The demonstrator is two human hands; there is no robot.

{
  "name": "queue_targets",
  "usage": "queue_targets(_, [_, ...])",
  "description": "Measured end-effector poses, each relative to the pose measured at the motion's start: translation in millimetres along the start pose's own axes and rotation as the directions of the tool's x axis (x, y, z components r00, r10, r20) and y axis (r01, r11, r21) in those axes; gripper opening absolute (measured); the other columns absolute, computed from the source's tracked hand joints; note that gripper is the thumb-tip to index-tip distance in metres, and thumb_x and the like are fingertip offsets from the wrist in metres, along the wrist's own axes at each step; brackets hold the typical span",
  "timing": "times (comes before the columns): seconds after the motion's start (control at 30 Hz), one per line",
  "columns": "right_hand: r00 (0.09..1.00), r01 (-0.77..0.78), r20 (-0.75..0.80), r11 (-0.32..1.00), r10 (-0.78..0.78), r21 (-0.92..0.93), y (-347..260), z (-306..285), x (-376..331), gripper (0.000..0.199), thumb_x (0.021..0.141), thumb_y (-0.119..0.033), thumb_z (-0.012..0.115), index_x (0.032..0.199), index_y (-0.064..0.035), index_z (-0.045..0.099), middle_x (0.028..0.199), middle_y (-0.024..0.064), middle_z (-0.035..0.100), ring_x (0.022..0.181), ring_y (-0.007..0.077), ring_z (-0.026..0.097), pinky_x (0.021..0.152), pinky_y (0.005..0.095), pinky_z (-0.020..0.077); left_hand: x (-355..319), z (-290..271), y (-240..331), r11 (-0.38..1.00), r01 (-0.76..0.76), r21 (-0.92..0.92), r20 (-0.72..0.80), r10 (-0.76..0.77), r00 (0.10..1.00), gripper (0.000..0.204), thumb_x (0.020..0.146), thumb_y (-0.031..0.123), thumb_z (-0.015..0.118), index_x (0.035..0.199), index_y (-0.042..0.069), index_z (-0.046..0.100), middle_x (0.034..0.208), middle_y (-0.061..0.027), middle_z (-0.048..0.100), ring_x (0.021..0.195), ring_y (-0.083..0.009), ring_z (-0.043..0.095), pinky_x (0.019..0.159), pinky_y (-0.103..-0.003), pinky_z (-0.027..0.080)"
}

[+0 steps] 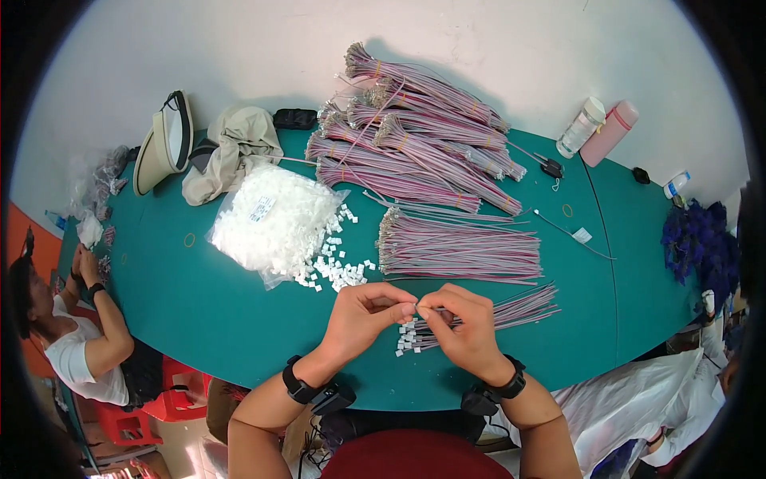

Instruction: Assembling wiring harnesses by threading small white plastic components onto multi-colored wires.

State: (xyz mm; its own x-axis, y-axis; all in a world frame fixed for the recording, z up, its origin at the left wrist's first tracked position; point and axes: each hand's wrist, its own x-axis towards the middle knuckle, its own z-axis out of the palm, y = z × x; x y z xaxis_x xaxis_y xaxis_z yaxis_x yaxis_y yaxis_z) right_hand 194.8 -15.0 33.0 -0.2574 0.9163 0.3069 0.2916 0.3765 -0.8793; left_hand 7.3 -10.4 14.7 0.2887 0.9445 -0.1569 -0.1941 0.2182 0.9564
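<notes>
In front of the flat grey-and-pink wire bundle (459, 249), the left hand (359, 321) and right hand (467, 326) pinch closed, perhaps on a wire end (417, 305), over thin wires (519, 312) with square white plastic connectors (407, 338), fine work seemingly needing steady alignment.

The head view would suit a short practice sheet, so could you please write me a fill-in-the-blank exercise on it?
1. The left hand and right hand are close together, fingertips pinched, near wires whose end connectors are ____.
2. Small loose pieces lie scattered beside a filled, clear plastic ____.
3. The pink bottle stands to the ____ of the white-lidded bottle.
4. The wristbands on both arms are ____ in colour.

Missing words: white; bag; right; black.
</notes>
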Motion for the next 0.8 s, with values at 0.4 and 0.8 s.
queue_targets(0.4, [1.0,-0.008,0.011,1.0,0.009,-0.025,2,-10,4,0.004,0.081,-0.001,0.071,0.085,-0.0017,0.07,0.072,0.004,0.064,0.054,0.0081,0.049,0.049,0.0223,0.0371,1,-1,3,1.0,-0.007,-0.022,0.002,0.007,1.0,0.014,0.087,0.005,0.07,0.099,-0.003,0.07,0.087,-0.0099,0.071,0.077,-0.0136,0.067,0.072,-0.026,0.054])
queue_targets(0.8, [0.99,-0.129,0.057,0.991,0.127,0.039,8,-12,5,0.007,0.084,-0.006,0.071,0.089,-0.0022,0.071,0.069,0.0052,0.061,0.051,0.0117,0.047,0.047,0.0261,0.0362,3,1,5,1.0,0.019,-0.011,-0.002,-0.019,1.0,0.013,0.089,0.007,0.068,0.098,-0.003,0.07,0.087,-0.0083,0.071,0.078,-0.0131,0.067,0.073,-0.026,0.054])
